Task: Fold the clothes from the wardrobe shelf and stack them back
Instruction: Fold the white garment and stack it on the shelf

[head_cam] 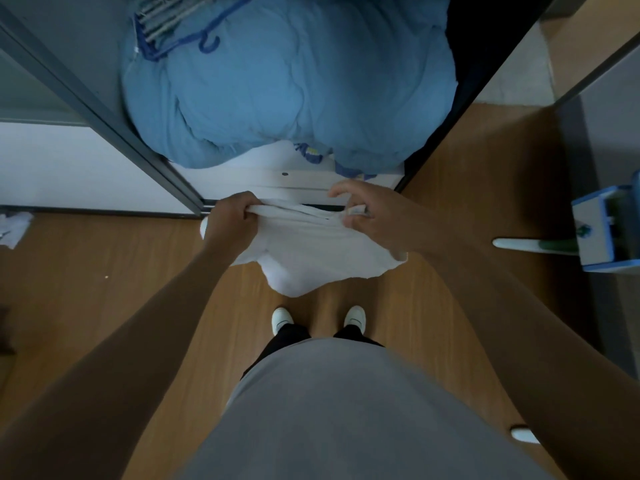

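White garment point(311, 258) hangs in the air just in front of the shelf point(277, 176) and below its edge, stretched between both hands over the floor point(104, 271). The left hand point(230, 216), at the shelf's left end, has its fingers curled tight round a bunched stretch of the top edge. The right hand point(367, 209), near the shelf's right end, only pinches the cloth between thumb and fingers, with one finger lifted clear of it. That lighter pinch looks like the weak point: if the person shakes or pulls the cloth taut, the right end may slip out, and the garment would swing from the left hand or drop to the floor below the shelf. With no flat surface under it, a fold made in the air is likely to come out crooked, since the lower part sags in an uneven lump. Above the shelf's front edge a bulky blue duvet point(287, 91) swells forward and fills most of the space, with hangers point(166, 26) lying on top of it at the back left. Room for a stack on the shelf seems scarce, so pushing the garment in could crumple it, nudge the duvet outward, or send the hangers sliding.
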